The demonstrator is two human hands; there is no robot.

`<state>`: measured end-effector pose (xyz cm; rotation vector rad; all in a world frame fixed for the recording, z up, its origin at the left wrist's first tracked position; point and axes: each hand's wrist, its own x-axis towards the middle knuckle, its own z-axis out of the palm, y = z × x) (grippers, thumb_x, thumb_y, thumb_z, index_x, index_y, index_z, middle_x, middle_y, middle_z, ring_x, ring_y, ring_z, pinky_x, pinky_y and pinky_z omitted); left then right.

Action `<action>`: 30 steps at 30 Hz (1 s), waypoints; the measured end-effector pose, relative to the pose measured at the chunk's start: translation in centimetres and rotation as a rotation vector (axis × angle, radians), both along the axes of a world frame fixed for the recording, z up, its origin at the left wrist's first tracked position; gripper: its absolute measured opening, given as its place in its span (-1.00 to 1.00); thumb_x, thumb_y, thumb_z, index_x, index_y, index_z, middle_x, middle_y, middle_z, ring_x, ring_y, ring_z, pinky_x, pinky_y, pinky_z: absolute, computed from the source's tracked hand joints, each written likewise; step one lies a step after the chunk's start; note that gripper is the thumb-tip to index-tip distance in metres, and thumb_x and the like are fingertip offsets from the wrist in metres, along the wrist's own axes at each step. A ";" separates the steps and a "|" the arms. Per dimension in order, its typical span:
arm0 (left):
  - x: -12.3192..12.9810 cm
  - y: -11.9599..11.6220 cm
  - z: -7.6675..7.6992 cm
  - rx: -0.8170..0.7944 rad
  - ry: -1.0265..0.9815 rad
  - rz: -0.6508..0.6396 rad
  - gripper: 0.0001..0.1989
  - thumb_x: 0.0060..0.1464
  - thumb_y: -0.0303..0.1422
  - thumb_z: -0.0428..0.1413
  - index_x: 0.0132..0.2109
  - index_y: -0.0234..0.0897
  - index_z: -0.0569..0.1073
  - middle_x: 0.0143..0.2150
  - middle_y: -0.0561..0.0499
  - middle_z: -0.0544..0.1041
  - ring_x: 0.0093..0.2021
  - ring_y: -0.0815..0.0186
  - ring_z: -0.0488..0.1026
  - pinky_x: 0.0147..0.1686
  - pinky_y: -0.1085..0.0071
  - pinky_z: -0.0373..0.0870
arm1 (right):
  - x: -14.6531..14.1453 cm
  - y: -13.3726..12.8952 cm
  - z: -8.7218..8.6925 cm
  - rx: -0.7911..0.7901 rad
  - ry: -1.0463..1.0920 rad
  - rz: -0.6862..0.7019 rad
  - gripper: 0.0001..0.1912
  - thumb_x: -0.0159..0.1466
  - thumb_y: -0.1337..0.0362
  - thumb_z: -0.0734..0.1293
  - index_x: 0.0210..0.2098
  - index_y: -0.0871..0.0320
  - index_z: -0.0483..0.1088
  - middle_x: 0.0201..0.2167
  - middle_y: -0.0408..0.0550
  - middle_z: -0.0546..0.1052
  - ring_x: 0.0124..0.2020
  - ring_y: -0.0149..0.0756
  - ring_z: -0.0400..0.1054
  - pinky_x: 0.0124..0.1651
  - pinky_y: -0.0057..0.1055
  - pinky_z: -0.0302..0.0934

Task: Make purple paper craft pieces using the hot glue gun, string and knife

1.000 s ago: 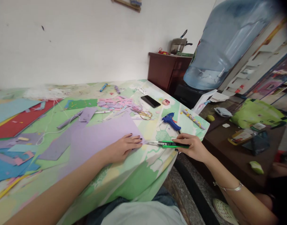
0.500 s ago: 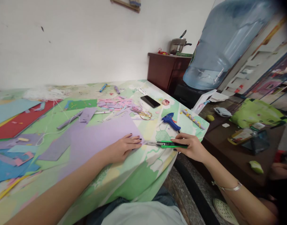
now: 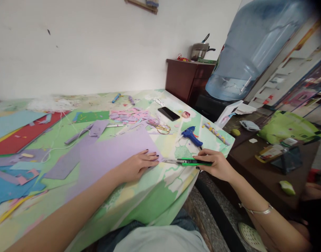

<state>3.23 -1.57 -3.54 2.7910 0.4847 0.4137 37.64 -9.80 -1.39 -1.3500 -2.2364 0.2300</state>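
Observation:
A light purple sheet of craft paper point(image 3: 110, 154) lies on the table near me. Across its right edge my left hand point(image 3: 140, 164) rests flat, fingers stretched out and palm down, holding nothing. My right hand point(image 3: 215, 163) grips a green and black utility knife point(image 3: 190, 161) by its handle. The knife's blade is extended and points left, its tip close to my left fingertips by the sheet's right corner. Behind the knife lies a blue hot glue gun point(image 3: 192, 135). Gold-handled scissors point(image 3: 162, 128) lie just beyond the sheet.
Pink and purple paper strips point(image 3: 131, 116), a black phone point(image 3: 168, 113) and a decorated stick point(image 3: 216, 133) lie farther back. Coloured sheets point(image 3: 26, 134) and white string point(image 3: 52, 104) cover the left. A large water bottle point(image 3: 244, 59) stands beyond the table's right corner.
My right hand and the knife have shifted very slightly to the right. The left hand stays on the purple sheet, almost unmoved.

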 end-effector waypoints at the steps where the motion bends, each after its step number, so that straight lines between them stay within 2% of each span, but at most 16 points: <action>1: 0.0 0.0 0.0 0.000 0.004 0.001 -0.58 0.21 -0.49 -0.16 0.14 -0.16 0.34 0.17 -0.05 0.36 0.21 0.25 0.23 0.23 0.06 0.04 | 0.0 0.0 0.0 0.000 0.003 0.003 -0.70 0.16 0.27 0.34 -0.10 0.15 0.50 -0.25 0.04 0.50 -0.29 -0.25 0.44 -0.22 -0.37 0.34; 7: 0.0 0.1 -0.1 -0.030 -0.045 -0.015 -0.57 0.18 -0.53 -0.13 0.13 -0.13 0.35 0.17 -0.05 0.37 0.22 0.24 0.22 0.23 0.03 0.04 | 0.0 -0.1 0.0 -0.013 -0.004 0.000 -0.70 0.16 0.26 0.34 -0.10 0.14 0.50 -0.24 0.04 0.50 -0.30 -0.25 0.44 -0.23 -0.37 0.34; 19: -0.3 0.9 -0.8 -0.110 -0.250 -0.023 -0.69 0.15 -0.51 -0.04 -0.10 -0.18 0.54 0.02 -0.09 0.51 0.10 0.22 0.37 0.21 0.09 0.14 | 0.0 -0.3 0.0 -0.006 -0.022 -0.016 -0.70 0.16 0.25 0.35 -0.10 0.12 0.50 -0.24 0.03 0.51 -0.30 -0.25 0.44 -0.23 -0.38 0.34; 30: -0.6 0.5 -0.1 -0.140 -0.201 -0.041 -0.67 0.09 -0.51 -0.01 -0.05 -0.16 0.51 0.07 -0.10 0.46 0.16 0.18 0.31 0.22 0.02 0.08 | -0.5 -0.4 -0.2 0.010 -0.022 -0.012 -0.68 0.16 0.23 0.35 -0.08 0.09 0.49 -0.25 0.03 0.50 -0.30 -0.25 0.43 -0.23 -0.36 0.34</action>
